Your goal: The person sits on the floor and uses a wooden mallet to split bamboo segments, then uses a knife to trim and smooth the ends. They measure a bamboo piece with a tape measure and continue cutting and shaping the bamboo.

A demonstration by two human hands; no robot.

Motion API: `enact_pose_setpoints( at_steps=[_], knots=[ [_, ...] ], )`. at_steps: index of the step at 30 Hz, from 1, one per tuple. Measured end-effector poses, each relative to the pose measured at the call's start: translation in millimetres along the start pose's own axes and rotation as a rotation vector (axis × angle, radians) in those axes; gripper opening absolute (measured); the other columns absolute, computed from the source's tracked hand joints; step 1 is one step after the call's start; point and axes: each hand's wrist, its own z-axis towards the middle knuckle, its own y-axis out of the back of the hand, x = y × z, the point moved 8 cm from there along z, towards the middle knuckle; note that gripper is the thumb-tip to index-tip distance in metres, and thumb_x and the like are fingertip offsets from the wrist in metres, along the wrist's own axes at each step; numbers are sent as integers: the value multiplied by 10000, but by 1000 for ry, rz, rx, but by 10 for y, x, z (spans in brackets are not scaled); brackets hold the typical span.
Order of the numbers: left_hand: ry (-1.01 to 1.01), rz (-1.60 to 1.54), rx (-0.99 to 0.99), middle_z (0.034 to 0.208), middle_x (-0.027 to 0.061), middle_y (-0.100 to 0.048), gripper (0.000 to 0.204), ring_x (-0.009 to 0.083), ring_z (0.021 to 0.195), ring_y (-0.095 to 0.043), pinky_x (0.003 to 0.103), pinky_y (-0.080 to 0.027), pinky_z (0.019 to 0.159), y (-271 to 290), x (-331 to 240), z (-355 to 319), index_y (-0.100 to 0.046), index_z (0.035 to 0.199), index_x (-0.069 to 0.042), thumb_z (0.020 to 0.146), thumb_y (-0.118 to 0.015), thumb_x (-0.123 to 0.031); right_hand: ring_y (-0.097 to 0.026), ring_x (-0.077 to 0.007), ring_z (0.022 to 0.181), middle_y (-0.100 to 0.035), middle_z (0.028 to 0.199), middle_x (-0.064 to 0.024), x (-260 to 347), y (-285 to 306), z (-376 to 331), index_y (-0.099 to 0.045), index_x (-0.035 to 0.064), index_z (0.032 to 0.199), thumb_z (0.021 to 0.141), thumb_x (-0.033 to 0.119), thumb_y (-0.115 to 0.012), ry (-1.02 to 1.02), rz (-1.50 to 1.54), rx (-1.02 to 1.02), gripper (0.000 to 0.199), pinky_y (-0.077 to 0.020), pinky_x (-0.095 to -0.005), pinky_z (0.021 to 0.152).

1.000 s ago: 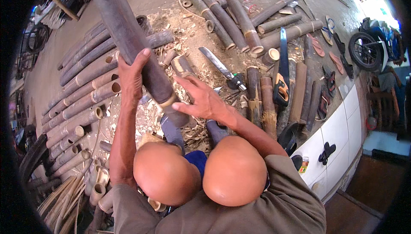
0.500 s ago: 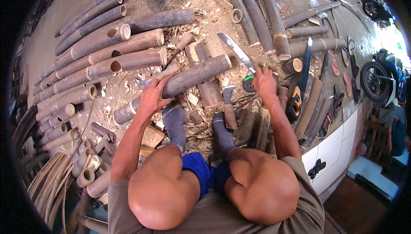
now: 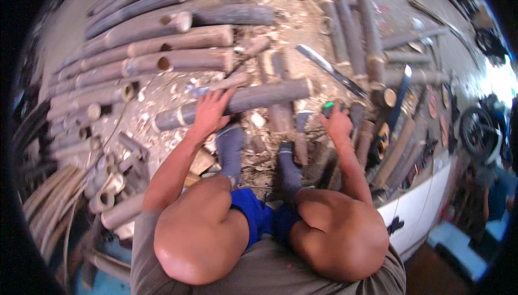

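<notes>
A dark bamboo pole [image 3: 264,96] lies across in front of my feet, its right end resting over another bamboo piece [image 3: 280,117]. My left hand [image 3: 210,110] is laid over its left part, fingers wrapped across the top. My right hand [image 3: 337,122] is closed around a black and green tape measure [image 3: 327,107], partly covered by the fingers. Just beyond that hand, a long-bladed machete [image 3: 329,70] lies on the ground, handle toward the right. A short wooden-handled hooked knife [image 3: 301,144] is beside my right foot.
Several cut bamboo poles [image 3: 178,60] lie in rows at the left, some with holes. More long poles [image 3: 369,36] stretch away at the right. A handsaw [image 3: 401,92] leans among pieces on the right. Wood shavings [image 3: 253,36] cover the ground. A motorbike wheel [image 3: 476,133] stands far right.
My right hand has let go of the machete, now on the ground, and has come nearer to take the tape measure. The bamboo pole lies flatter, with my left hand over it.
</notes>
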Motion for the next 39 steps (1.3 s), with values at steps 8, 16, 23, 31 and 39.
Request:
enact_pose_setpoints(
  at_steps=[8, 16, 23, 31, 39],
  knots=[
    [-40, -23, -8, 1514, 168, -470, 857, 417, 1389, -458, 614, -360, 1166, 65, -129, -2, -445, 1548, -206, 804, -837, -371, -706, -354, 1031, -672, 1255, -144, 36, -30, -418, -509, 124, 1476, 964, 453, -629, 35, 1823, 307, 620, -594, -509, 809],
    [52, -1084, 91, 1123, 156, -730, 429, 246, 1059, -683, 425, -531, 977, -127, -823, 11, -698, 1261, -31, 1002, -697, -372, -629, -289, 1194, -636, 1342, -156, 1200, 191, -829, -546, 79, 1470, 940, 345, -603, 331, 1599, 655, 596, -510, -447, 1030],
    [328, -1447, 434, 980, 43, -708, 268, 111, 894, -658, 297, -559, 808, -679, -688, -165, -721, 1121, -39, 1001, -710, -278, -576, -242, 1286, -618, 1392, -134, 1763, 320, -1024, -522, 52, 1494, 913, 312, -737, 620, 961, 529, 672, -428, -373, 1118],
    [499, -1672, 387, 990, 58, -690, 256, 132, 842, -682, 276, -573, 729, -845, -661, -398, -653, 1088, -52, 923, -761, -215, -649, -338, 1203, -664, 1316, -182, 1746, 282, -1045, -562, 89, 1448, 811, 297, -817, 725, 731, 544, 717, -500, -411, 1047],
    [798, -2068, -684, 910, 125, -703, 170, 219, 769, -723, 375, -645, 730, -446, 927, -969, -589, 1078, -6, 974, -664, -117, -638, -436, 1095, -609, 1199, -205, 680, 913, -244, -597, 125, 1381, 731, 172, -736, 755, 148, 134, 666, -542, -508, 917]
  ],
)
